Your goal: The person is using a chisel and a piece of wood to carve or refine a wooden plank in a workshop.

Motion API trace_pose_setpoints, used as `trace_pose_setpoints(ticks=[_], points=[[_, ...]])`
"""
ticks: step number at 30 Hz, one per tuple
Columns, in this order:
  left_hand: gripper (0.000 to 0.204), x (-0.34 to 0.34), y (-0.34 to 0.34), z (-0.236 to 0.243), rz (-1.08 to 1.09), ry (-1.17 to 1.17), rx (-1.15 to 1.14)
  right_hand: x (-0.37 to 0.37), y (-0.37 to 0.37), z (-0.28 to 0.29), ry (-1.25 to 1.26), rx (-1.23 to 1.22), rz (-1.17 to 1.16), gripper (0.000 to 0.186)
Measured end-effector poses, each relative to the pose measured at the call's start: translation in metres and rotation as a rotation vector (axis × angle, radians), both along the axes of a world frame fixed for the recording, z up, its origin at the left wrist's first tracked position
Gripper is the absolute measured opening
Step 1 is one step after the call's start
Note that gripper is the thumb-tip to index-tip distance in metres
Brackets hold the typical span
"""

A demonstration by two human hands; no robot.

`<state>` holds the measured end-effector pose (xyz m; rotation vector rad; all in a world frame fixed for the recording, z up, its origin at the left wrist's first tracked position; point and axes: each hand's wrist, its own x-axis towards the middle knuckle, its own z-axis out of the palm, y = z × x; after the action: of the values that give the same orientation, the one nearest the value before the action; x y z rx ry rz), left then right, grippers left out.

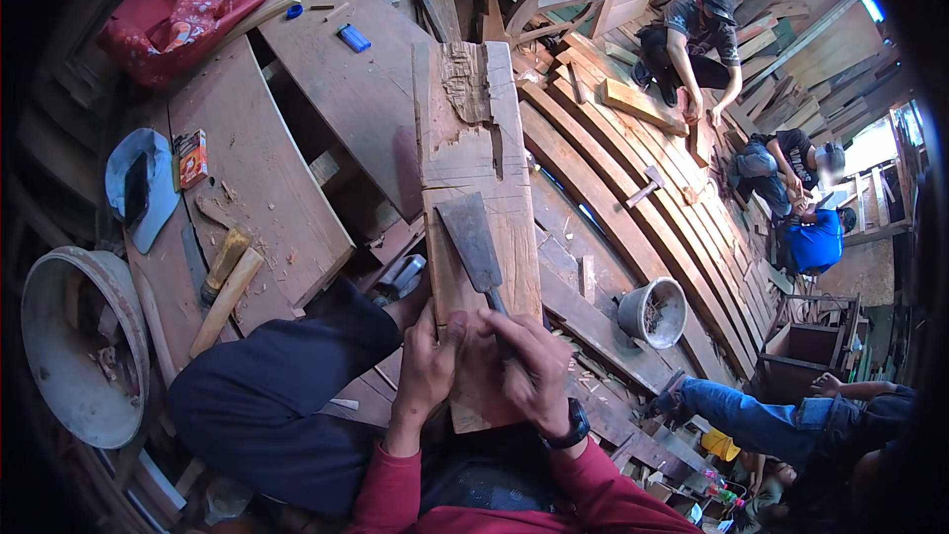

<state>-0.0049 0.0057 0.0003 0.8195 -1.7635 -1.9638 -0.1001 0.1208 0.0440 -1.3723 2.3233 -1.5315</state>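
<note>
2 hands (484,366) apparently gripping chisel (473,242), blade pointing up-left along plank (474,168)

Both hands on it now: right hand (529,371) grips the chisel (474,242) flat on the plank (474,153), left hand (427,361) steadies the plank's edge, mallet (225,302) lying on the surface (267,168).

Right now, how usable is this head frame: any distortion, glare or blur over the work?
Head view: strong fisheye bending, black vignette at the corners; daylight blows out the openings at upper right; the chisel, wooden block and both hands, left hand and right hand, are evenly lit and sharp.
</note>
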Motion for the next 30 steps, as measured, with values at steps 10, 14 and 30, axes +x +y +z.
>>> trace_pose_setpoints(ticks=[10, 14, 30], points=[[0.053, 0.002, -0.005, 0.004, -0.034, -0.056, -0.021, 0.004, 0.009, -0.001, -0.141, -0.056, 0.027, 0.038], [0.052, 0.004, -0.001, -0.007, -0.012, -0.046, -0.095, 0.006, 0.004, 0.004, -0.126, -0.059, -0.021, 0.035], [0.047, 0.001, -0.003, 0.006, -0.022, -0.053, -0.050, 0.007, 0.007, -0.004, -0.178, -0.035, -0.092, 0.037]])
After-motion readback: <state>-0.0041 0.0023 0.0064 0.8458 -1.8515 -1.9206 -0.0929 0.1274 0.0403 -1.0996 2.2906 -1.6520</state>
